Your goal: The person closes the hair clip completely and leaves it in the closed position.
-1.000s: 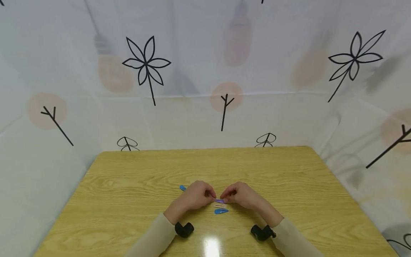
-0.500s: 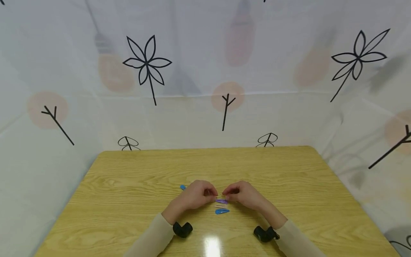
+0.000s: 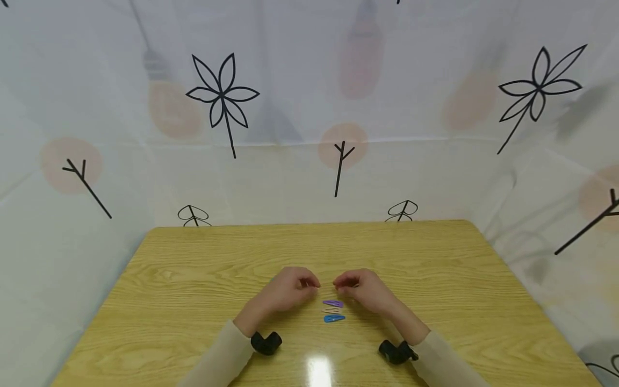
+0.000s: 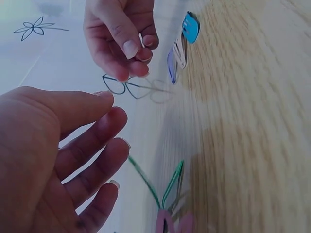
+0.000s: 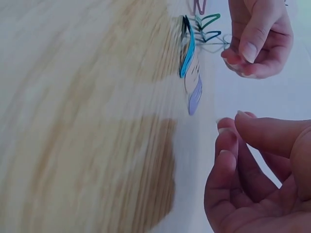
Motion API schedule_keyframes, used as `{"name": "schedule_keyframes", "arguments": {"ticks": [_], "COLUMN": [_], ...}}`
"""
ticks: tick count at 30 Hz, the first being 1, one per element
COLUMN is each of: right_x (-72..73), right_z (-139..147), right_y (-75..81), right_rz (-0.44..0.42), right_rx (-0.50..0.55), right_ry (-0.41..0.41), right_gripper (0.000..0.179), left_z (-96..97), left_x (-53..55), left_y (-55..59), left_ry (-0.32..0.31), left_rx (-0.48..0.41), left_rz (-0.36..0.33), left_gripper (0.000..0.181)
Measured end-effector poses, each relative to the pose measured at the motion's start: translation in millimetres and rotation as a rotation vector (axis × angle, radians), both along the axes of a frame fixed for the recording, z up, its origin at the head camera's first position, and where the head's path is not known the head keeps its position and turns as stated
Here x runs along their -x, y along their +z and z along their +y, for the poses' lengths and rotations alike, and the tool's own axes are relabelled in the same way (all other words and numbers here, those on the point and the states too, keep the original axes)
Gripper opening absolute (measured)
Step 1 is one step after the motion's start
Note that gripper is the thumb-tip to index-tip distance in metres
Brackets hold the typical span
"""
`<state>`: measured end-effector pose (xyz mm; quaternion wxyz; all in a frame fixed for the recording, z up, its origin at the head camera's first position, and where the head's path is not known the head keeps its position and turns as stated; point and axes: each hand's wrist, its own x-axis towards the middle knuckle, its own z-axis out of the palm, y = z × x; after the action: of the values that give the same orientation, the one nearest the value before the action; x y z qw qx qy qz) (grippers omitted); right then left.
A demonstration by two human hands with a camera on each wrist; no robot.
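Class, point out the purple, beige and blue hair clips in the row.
Purple clip (image 5: 195,100), right wrist view: midsection.
Beige clip (image 5: 190,81), right wrist view: midsection.
Blue clip (image 4: 193,30), left wrist view: midsection.

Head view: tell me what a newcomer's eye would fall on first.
Probably the colourful row on the wooden table: a blue hair clip nearest the person, a pale hair clip in the middle and a purple hair clip farthest. Next, perhaps, the left grip and right grip, facing each other just beyond that row. Behind the table, bold black plant drawings stand out on the pale cloth.
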<state>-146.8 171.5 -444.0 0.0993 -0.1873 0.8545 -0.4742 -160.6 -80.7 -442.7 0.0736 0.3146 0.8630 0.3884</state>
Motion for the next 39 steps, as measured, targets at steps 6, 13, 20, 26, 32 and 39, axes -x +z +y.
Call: {"name": "schedule_keyframes", "arguments": {"ticks": [6,13,20,26,32,39], "right_x": [0.3,0.2,0.2,0.1,-1.8,-6.1], "right_z": [-6,-18,-30,-44,-58,-72], "right_y": [-0.3,1.9,4.5,2.6,-3.3,-5.4], "right_rz": [0.029,0.062,0.077,0.086,0.064,0.059], "right_rx": [0.006,0.016,0.014,0.029,0.049,0.041], "right_ry": [-0.015,0.004,0.018,0.051,0.088,0.102], "right_gripper": [0.013,0.014,0.013,0.012,0.012,0.012], "left_z": [-11.6,-26.6,-44.6,-54.5,-57.8,-58.7], "left_x": [-0.1,0.4,0.4,-0.5,-5.7,-10.5], "left_y": [1.2,3.0,3.3,0.4,-0.8,-0.7], "left_ry": [0.019,0.039,0.076,0.058,0.041,0.038], "left_rx": [-0.004,-0.03,-0.022,-0.018,-0.033,-0.015], "left_rz": [0.021,0.009,0.016,0.011,-0.002,-0.006], "left_gripper": [0.013,0.015,0.012,0.009,0.007,0.012]}}
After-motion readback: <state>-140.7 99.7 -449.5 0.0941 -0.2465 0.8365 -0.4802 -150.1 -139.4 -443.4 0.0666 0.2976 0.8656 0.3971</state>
